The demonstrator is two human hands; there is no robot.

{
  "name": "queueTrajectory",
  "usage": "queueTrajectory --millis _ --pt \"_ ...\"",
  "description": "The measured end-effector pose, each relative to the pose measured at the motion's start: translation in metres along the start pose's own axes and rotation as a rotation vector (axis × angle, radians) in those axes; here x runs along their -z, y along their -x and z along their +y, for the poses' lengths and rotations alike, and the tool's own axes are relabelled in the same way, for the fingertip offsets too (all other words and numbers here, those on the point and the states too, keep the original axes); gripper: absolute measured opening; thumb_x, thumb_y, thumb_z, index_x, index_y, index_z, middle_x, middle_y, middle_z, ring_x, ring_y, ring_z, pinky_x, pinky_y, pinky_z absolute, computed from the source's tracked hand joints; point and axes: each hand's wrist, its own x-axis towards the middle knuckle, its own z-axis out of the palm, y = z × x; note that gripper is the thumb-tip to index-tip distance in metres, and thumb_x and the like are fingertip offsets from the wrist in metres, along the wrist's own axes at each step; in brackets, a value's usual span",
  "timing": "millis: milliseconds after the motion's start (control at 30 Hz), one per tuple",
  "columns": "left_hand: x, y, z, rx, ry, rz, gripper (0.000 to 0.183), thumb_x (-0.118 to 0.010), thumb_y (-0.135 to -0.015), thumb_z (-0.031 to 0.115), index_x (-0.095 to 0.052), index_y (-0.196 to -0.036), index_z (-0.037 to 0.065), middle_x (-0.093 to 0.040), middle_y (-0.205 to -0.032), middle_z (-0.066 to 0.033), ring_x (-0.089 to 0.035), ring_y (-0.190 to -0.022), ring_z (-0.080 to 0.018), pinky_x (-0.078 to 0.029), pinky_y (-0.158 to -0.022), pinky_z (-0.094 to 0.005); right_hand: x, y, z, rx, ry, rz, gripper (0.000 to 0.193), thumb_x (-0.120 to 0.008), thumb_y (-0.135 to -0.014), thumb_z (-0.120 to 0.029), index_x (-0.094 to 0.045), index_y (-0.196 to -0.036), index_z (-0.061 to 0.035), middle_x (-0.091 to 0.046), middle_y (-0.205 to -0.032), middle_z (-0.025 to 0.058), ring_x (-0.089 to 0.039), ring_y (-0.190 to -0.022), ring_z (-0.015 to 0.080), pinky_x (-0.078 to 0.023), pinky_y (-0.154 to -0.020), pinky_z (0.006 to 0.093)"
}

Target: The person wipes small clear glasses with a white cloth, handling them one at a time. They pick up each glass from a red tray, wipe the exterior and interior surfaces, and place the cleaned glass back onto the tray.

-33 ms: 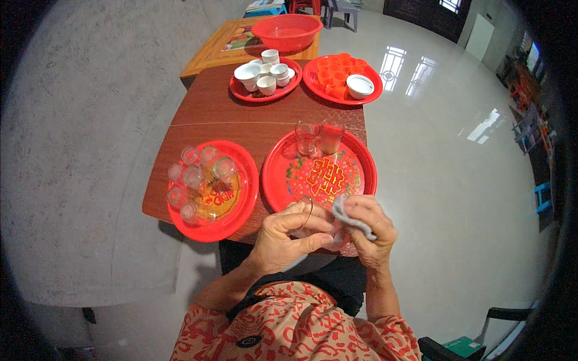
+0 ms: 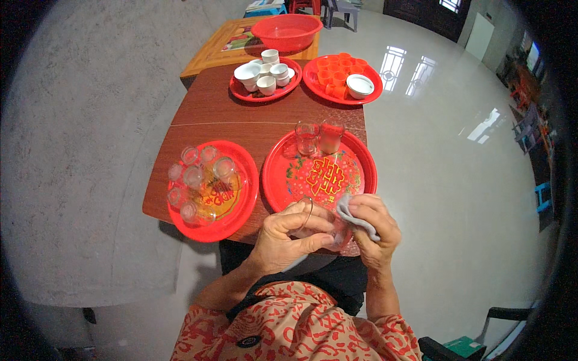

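My left hand (image 2: 282, 237) is closed round a clear drinking glass (image 2: 341, 233), which lies tilted on its side above the near rim of the right red tray (image 2: 270, 174). A folded grey cloth (image 2: 356, 220) is gripped in my right hand (image 2: 376, 231), right beside the end of the glass. Fingers hide part of the glass, so I cannot tell whether the cloth touches it. Two clear glasses (image 2: 319, 138) stand at the far side of that tray. To the left, several clear glasses (image 2: 193, 176) sit on another red tray (image 2: 248, 180).
Farther back on the brown table (image 2: 198, 120) are a red plate of white cups (image 2: 267, 85) and a red plate with orange cups (image 2: 337, 71) and a white bowl (image 2: 360, 86). Beyond stands a red basin (image 2: 287, 31). A grey wall (image 2: 90, 150) rises on the left.
My right hand and the cloth have shifted slightly to the right, away from my left hand, and more of the glass's end shows. My left hand stays in place.
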Motion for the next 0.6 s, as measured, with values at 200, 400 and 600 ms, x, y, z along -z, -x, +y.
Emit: queueTrajectory --millis 200,400,600 --pt "0.0 -0.002 0.004 -0.027 -0.037 -0.017 0.024 -0.071 -0.077 -0.002 -0.067 -0.101 -0.001 -0.064 -0.109 -0.0122 -0.06 -0.104 -0.0211 -0.049 -0.088 -0.0321 -0.009 -0.005 -0.032 0.345 0.298 -0.056 0.032 -0.072 -0.066 -0.005 -0.07 -0.097 -0.0037 -0.066 -0.108 0.0121 -0.058 -0.083 0.0249 -0.048 -0.073 0.0335" --pt "-0.005 0.002 0.012 -0.011 -0.103 0.032 0.027 -0.066 -0.076 -0.008 -0.064 -0.103 -0.001 -0.063 -0.102 -0.007 -0.059 -0.098 -0.0172 -0.047 -0.084 -0.0278 -0.011 -0.011 -0.026 0.343 0.296 -0.076 0.032 -0.072 -0.067 -0.005 -0.07 -0.1 -0.0032 -0.066 -0.111 0.0114 -0.057 -0.084 0.0248 -0.048 -0.073 0.0321" --pt "0.005 0.003 0.005 -0.141 -0.254 -0.007 0.017 -0.071 -0.076 -0.002 -0.067 -0.093 -0.001 -0.063 -0.096 -0.009 -0.06 -0.094 -0.0187 -0.047 -0.083 -0.0317 -0.004 -0.02 -0.022 0.12 0.063 -0.139 0.036 -0.071 -0.068 -0.002 -0.067 -0.104 -0.0019 -0.065 -0.112 0.0131 -0.06 -0.094 0.028 -0.045 -0.084 0.0382"
